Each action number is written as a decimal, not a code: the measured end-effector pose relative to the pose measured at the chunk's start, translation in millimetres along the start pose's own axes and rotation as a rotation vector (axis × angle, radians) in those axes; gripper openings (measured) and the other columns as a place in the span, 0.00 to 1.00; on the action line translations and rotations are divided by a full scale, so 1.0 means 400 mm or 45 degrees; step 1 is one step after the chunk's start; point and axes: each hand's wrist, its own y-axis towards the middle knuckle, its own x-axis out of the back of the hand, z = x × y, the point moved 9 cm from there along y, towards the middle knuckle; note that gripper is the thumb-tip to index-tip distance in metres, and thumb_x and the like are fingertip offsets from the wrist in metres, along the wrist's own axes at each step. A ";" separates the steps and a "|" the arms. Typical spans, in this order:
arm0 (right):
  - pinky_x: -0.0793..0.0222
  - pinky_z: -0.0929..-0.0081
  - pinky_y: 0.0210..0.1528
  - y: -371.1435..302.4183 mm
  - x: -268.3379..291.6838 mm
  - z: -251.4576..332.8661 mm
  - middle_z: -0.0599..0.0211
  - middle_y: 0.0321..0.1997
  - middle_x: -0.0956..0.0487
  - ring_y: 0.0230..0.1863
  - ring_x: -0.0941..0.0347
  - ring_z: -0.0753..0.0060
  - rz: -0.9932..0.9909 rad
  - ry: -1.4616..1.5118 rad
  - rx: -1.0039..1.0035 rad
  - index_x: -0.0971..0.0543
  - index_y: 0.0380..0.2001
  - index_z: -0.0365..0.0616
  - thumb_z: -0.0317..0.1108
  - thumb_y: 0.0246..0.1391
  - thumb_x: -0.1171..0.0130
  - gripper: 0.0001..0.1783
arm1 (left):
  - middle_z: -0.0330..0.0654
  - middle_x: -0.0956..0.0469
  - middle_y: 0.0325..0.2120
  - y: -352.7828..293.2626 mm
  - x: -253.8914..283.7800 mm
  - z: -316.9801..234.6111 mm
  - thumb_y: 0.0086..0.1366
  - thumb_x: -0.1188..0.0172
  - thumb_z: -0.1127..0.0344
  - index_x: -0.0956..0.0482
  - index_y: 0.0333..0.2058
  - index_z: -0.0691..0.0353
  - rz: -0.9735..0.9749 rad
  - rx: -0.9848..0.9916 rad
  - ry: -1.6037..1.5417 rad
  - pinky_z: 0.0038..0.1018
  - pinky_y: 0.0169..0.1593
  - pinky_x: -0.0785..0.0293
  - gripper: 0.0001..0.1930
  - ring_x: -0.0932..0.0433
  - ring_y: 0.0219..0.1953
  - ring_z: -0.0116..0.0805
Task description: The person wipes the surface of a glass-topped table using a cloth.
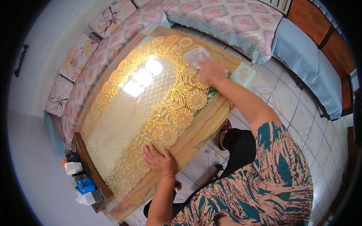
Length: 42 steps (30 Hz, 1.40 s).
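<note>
My left hand (159,161) lies flat on the near edge of a gold lace-patterned table cover (162,113), its fingers apart and nothing in them. My right hand (213,71) reaches to the far right part of the table, slightly blurred. Under its fingers is a crumpled whitish cloth (197,55), pressed against the cover. The cover has gold flowers and leaves round a lattice middle, with a bright glare on it. Around it shows the table's tan, marble-like border (200,137).
A wooden stand (102,194) at the left end bears a white cup (73,168), a blue container (86,185) and other small things. A patterned sofa (113,48) runs along the far left side. Another covered seat (230,19) stands beyond, with tiled floor (279,90) at right.
</note>
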 end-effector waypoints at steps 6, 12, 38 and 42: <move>0.48 0.53 0.58 -0.078 0.109 -0.263 0.68 0.63 0.38 0.62 0.45 0.54 0.055 -0.158 -0.463 0.33 0.56 0.67 0.44 0.56 0.53 0.23 | 0.50 0.44 0.61 0.007 0.003 -0.005 0.61 0.51 0.55 0.42 0.59 0.63 0.033 0.036 -0.025 0.45 0.64 0.57 0.30 0.49 0.64 0.49; 0.48 0.50 0.56 -0.218 0.118 -0.275 0.66 0.62 0.37 0.61 0.45 0.52 -0.106 -0.371 -0.501 0.34 0.58 0.65 0.45 0.53 0.49 0.27 | 0.50 0.45 0.62 0.004 -0.020 -0.003 0.62 0.53 0.54 0.42 0.59 0.62 -0.034 0.022 -0.016 0.46 0.64 0.58 0.29 0.50 0.65 0.48; 0.34 0.53 0.40 -0.530 0.165 0.079 0.63 0.53 0.29 0.41 0.32 0.50 -0.065 -0.120 0.064 0.28 0.52 0.59 0.32 0.47 0.48 0.25 | 0.55 0.40 0.59 -0.249 0.024 0.559 0.62 0.47 0.59 0.37 0.57 0.68 -0.136 0.199 -0.223 0.42 0.64 0.50 0.28 0.43 0.62 0.55; 0.38 0.59 0.37 -0.686 0.162 0.424 0.59 0.52 0.30 0.42 0.35 0.54 -0.089 0.136 0.587 0.25 0.48 0.53 0.29 0.45 0.50 0.23 | 0.55 0.41 0.60 -0.274 -0.007 0.620 0.64 0.51 0.55 0.39 0.58 0.70 -0.201 0.276 -0.083 0.43 0.64 0.51 0.28 0.44 0.62 0.53</move>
